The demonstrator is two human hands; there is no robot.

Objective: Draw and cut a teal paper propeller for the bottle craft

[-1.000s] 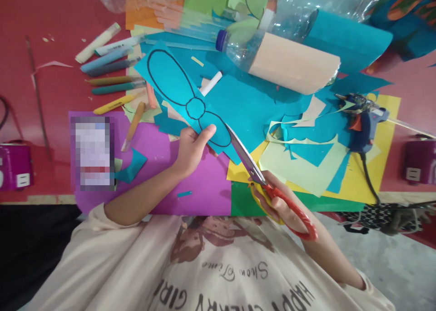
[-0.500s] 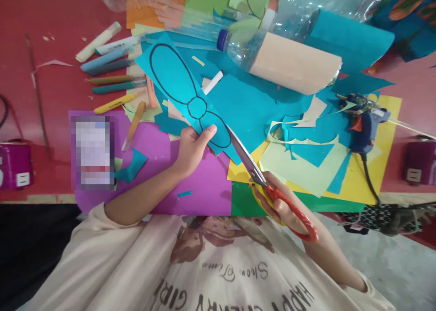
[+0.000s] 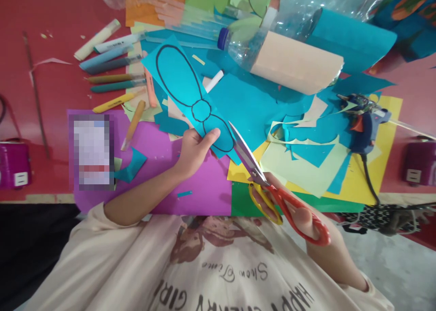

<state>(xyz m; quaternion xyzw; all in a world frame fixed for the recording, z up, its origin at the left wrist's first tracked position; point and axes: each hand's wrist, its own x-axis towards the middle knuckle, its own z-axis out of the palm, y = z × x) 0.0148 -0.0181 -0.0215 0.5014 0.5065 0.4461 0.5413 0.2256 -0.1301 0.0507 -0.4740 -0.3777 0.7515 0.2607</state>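
Note:
A strip of blue paper (image 3: pixel 179 77) with a black-outlined bow shape is pinched in my left hand (image 3: pixel 197 151), thumb on top near the small lower loop. The strip slants from upper left to lower right above the table. In my right hand (image 3: pixel 303 215) are scissors (image 3: pixel 254 172) with one red and one yellow handle loop. Their handles are spread, and the blades point up and left. The tips lie beside the right edge of the strip, by the small loop. Whether the blades touch the paper I cannot tell.
Several markers (image 3: pixel 116 103) lie at the left, above a blurred-out rectangle (image 3: pixel 91 152) on purple paper (image 3: pixel 163 165). A paper-wrapped plastic bottle (image 3: pixel 296 63) rests at the back. At the right are pale green scraps (image 3: pixel 293 163) and a glue gun (image 3: pixel 366 127) with its cord.
The blue strip has shifted slightly right and tilted a little steeper with my left hand. The scissor handles have spread wider, with my right thumb moving right and down.

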